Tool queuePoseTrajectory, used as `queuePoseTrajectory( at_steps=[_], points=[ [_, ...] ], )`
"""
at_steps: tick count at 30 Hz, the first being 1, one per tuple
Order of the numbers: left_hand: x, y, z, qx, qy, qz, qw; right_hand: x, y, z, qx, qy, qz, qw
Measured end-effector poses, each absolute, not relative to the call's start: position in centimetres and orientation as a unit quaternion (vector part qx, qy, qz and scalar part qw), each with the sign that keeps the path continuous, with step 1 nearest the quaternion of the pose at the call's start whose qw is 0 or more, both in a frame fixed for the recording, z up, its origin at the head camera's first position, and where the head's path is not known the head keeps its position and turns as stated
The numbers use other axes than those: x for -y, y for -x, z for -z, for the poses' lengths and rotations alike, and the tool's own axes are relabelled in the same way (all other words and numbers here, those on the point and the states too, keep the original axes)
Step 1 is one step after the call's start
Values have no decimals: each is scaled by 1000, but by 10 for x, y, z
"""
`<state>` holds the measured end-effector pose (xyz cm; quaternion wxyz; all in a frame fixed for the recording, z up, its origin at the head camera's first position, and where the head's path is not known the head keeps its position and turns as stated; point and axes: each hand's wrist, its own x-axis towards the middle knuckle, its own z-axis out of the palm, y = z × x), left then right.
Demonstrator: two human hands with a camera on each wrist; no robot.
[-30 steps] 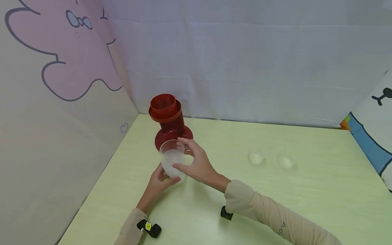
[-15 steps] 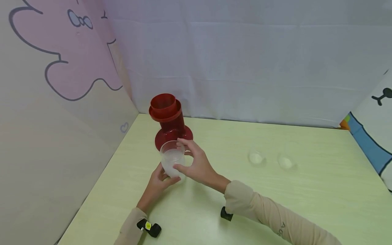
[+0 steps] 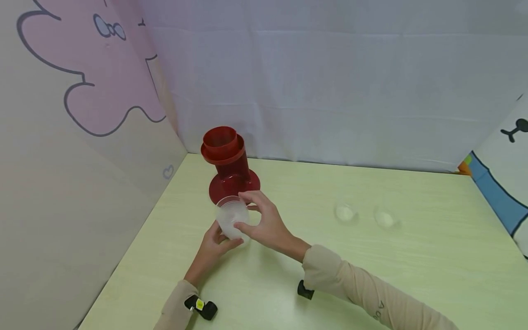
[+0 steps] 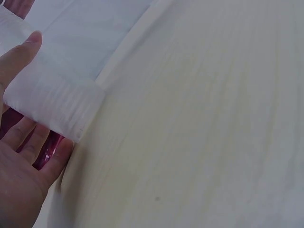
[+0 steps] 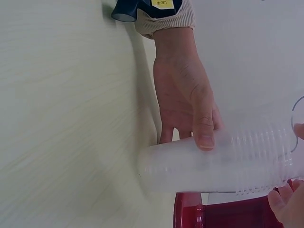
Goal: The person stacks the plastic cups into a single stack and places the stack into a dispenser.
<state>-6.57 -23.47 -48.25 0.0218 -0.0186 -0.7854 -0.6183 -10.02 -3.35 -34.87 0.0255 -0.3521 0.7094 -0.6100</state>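
A stack of nested clear plastic cups (image 3: 232, 219) stands upright on the table in front of a red plastic stand. My left hand (image 3: 209, 251) holds the stack low down, its thumb and fingers on opposite sides. At the top, my right hand (image 3: 267, 224) grips the uppermost cup with curled fingers and thumb. The right wrist view shows the ribbed stack (image 5: 213, 164) side-on, with the left hand (image 5: 183, 90) around its lower part and right fingertips (image 5: 286, 204) at the rim end. In the left wrist view, cups (image 4: 57, 102) lie between left thumb and fingers.
The red stand (image 3: 231, 167), with a round base and a wide open top, is just behind the hands. Two small clear cups (image 3: 344, 212) sit farther right on the pale table (image 3: 412, 275). Cloth walls (image 3: 330, 91) border the back and sides.
My right hand has lowered slightly, and the uppermost cup's rim has sunk closer to the rims below. The left hand stays in the same place.
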Motion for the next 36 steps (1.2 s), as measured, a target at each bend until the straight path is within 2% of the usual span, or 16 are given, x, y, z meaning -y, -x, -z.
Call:
queuePoseTrajectory(
  at_steps=[17,29,36],
  points=[
    [234,66,482,787,17,616,18,30,99,355,-723,336,603,24],
    [224,56,451,791,23,611,12,29,97,357,-730,330,599,22],
    [232,66,481,789,8,615,17,29,96,357,-731,326,599,16]
  ],
)
